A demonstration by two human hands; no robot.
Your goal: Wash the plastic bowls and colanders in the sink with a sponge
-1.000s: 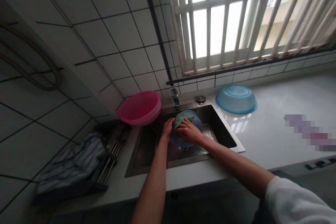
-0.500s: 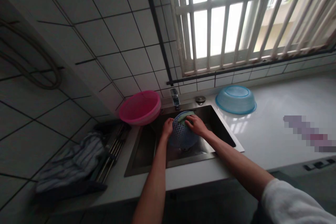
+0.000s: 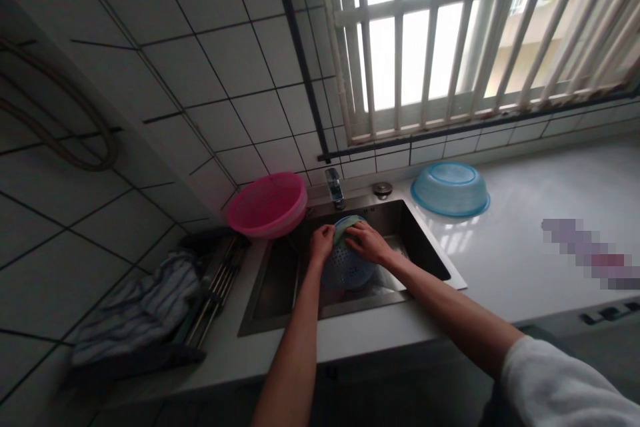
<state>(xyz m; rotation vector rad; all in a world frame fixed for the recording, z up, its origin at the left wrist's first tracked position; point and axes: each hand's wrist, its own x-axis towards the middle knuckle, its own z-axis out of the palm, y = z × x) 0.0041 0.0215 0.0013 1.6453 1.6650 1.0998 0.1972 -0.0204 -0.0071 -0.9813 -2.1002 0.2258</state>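
Observation:
A blue plastic colander (image 3: 347, 270) with many small holes is tilted inside the steel sink (image 3: 280, 307). My left hand (image 3: 321, 241) is closed on the colander's left rim. On the upper rim lies a green cloth (image 3: 345, 227), folded over the edge. My right hand (image 3: 367, 241) grips this cloth and presses it against the colander, its fingers bent over the rim. The far side of the colander is hidden by the cloth and my hands.
Behind the sink stands a faucet (image 3: 334, 188), with a drain strainer (image 3: 383, 189) beside it. A pink basin (image 3: 267, 205) sits left; an upturned blue basin (image 3: 451, 189) rests on the right counter. A striped cloth (image 3: 145, 303) lies by a metal rack (image 3: 215, 293).
My right hand and the green cloth have shifted left along the rim toward my left hand. The colander has tipped so that its upper rim sits slightly lower.

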